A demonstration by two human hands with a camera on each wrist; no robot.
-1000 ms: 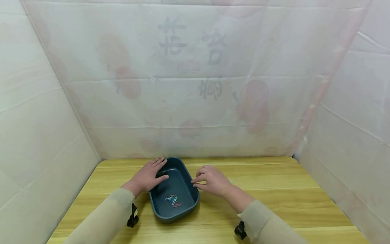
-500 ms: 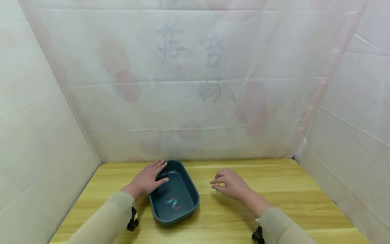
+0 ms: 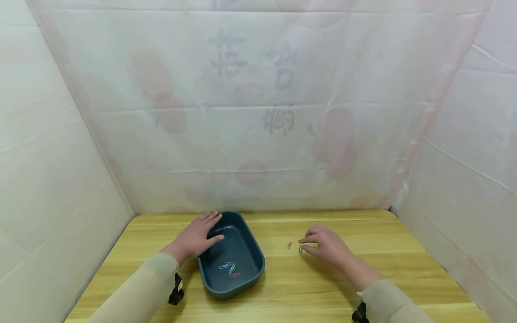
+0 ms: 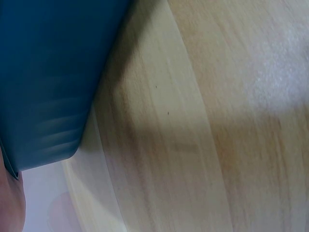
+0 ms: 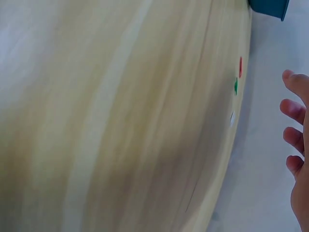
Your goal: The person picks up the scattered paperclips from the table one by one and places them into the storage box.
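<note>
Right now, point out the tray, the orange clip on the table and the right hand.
tray (image 3: 253, 251), head view, right wall.
orange clip (image 3: 289, 245), head view, its middle.
right hand (image 3: 328, 244), head view, back of hand.

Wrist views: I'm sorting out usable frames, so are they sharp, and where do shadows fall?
Left wrist view: soft, the blue tray casting a broad shadow on the table. Right wrist view: blurred, the paper clips mere coloured smudges beside the right hand. Head view: sharper, evenly lit, wide-angle bending at the edges.

Faint mirrored characters on back sheet (image 3: 258, 89), unreadable.
</note>
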